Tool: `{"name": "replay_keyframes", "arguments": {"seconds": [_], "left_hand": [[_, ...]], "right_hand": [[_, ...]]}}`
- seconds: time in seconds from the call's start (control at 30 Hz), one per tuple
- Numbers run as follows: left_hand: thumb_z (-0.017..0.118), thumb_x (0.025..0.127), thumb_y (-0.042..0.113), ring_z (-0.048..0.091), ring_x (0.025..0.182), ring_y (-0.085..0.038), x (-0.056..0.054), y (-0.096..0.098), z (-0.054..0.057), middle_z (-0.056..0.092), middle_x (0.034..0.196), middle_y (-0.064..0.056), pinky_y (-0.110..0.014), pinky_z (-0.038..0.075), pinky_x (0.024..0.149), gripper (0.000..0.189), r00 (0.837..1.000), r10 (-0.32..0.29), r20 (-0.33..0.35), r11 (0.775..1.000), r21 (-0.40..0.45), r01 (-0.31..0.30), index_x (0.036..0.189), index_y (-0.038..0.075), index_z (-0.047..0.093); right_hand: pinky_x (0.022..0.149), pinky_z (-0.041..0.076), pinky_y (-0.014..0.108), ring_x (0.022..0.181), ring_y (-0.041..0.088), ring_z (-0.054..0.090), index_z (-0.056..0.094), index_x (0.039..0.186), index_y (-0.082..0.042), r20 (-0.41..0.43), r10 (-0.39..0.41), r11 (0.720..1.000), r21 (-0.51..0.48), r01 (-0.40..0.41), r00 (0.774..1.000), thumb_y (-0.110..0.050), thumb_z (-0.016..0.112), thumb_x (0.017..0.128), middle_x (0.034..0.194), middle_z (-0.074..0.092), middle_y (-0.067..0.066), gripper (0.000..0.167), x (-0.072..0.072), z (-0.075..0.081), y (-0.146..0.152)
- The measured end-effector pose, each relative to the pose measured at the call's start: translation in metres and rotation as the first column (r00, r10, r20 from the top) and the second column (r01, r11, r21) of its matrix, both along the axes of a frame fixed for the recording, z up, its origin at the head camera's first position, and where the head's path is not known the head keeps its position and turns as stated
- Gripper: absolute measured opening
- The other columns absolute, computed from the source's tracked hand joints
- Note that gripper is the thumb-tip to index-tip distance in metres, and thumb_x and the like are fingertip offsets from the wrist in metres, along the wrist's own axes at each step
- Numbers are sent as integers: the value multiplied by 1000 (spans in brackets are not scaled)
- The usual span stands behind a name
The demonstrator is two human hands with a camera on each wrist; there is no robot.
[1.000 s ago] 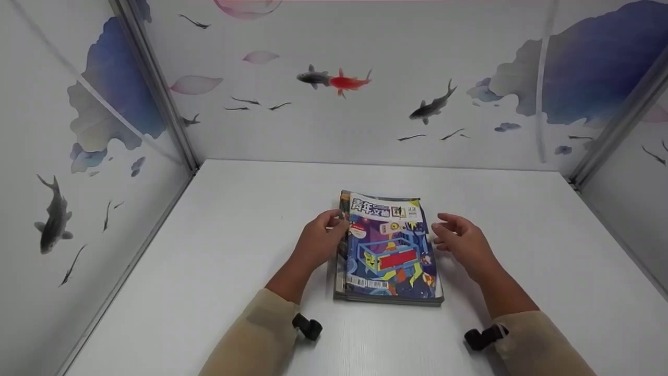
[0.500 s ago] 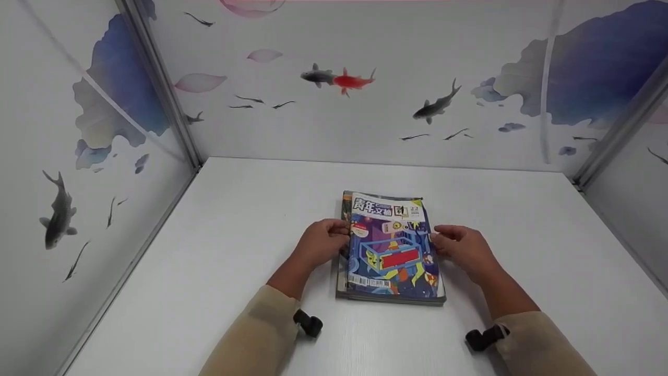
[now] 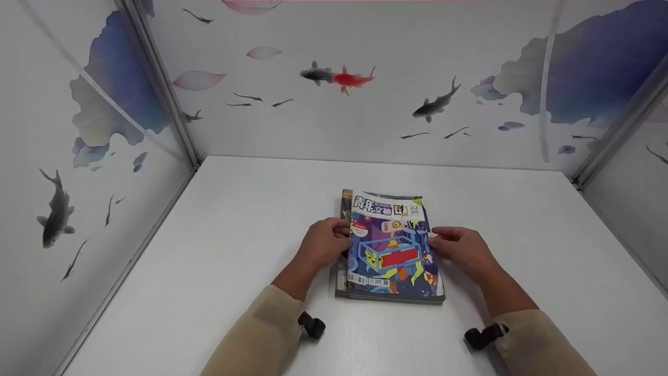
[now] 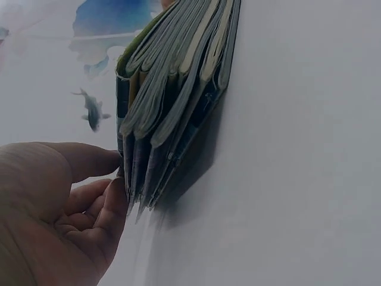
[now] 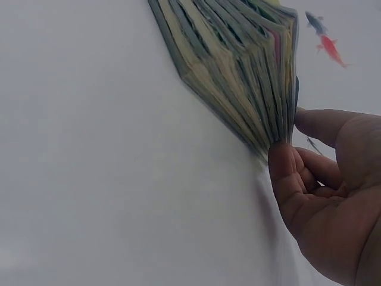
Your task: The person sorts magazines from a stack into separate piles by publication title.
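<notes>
A stack of magazines [image 3: 394, 298] lies on the table, with a colourful purple and blue magazine [image 3: 391, 245] on top. My left hand [image 3: 326, 243] pinches the upper part of the stack at its left edge. In the left wrist view its thumb [image 4: 98, 162] lies at the top cover's edge and its curled fingers [image 4: 110, 208] meet the spines below. On the opposite edge, my right hand [image 3: 462, 250] pinches too. The right wrist view shows that thumb [image 5: 321, 124] at the cover and the index finger [image 5: 283, 164] against the page edges. Layered, slightly fanned magazines [image 4: 172, 89] show from the side.
The white table [image 3: 250, 219] runs back to a white wall [image 3: 360, 130] printed with fish and petals. Side panels with metal posts [image 3: 156, 83] stand at left and right. Black wrist cameras [image 3: 313, 326] sit at both beige sleeves [image 3: 261, 334].
My right hand has come in from beside the stack and now pinches its right edge. The left hand has slid slightly nearer along the left edge. The stack stays in place.
</notes>
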State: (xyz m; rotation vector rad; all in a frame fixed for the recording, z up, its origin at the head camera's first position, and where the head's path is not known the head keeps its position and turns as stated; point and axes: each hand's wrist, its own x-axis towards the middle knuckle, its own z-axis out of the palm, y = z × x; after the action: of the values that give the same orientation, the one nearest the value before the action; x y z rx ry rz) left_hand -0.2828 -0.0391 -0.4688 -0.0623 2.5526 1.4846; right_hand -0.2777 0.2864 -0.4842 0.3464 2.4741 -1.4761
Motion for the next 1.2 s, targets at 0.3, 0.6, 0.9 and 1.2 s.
{"name": "replay_keyframes", "arguments": {"seconds": [0.3, 0.6, 0.9, 1.2], "left_hand": [[76, 98, 16, 71, 105, -17, -3, 0, -1, 74, 118, 1, -35, 62, 101, 48, 998, 20, 52, 994, 107, -25, 145, 15, 65], [71, 99, 12, 66, 106, -20, -7, -7, -3, 70, 119, -4, -32, 61, 92, 41, 995, -1, 96, 982, 188, -17, 140, 14, 68], [71, 100, 12, 71, 107, -21, -8, -10, -3, 72, 124, -5, -37, 63, 98, 38, 997, -16, 79, 979, 202, 0, 138, 13, 65], [72, 98, 10, 65, 117, -22, -7, -4, -2, 68, 126, -4, -40, 60, 106, 36, 998, -17, 64, 978, 209, 3, 133, 15, 64]], "right_hand": [[98, 60, 24, 119, 23, 68, 58, 155, -18, -21, 13, 1000, 15, -13, 1000, -50, 78, 96, 140, 65, 11, 69, 2, 2, -1], [90, 60, 23, 112, 25, 66, 57, 156, -18, -55, 17, 1000, 12, -16, 998, -45, 79, 96, 131, 67, 10, 69, 1, 3, -2], [98, 62, 26, 124, 26, 67, 60, 153, -16, -70, -21, 999, -39, 18, 997, -42, 79, 97, 142, 65, 13, 64, 2, 4, -3], [103, 61, 30, 127, 25, 69, 60, 153, -16, -55, -4, 999, -51, 1, 998, -46, 79, 96, 146, 65, 13, 67, 1, 5, -2]]}}
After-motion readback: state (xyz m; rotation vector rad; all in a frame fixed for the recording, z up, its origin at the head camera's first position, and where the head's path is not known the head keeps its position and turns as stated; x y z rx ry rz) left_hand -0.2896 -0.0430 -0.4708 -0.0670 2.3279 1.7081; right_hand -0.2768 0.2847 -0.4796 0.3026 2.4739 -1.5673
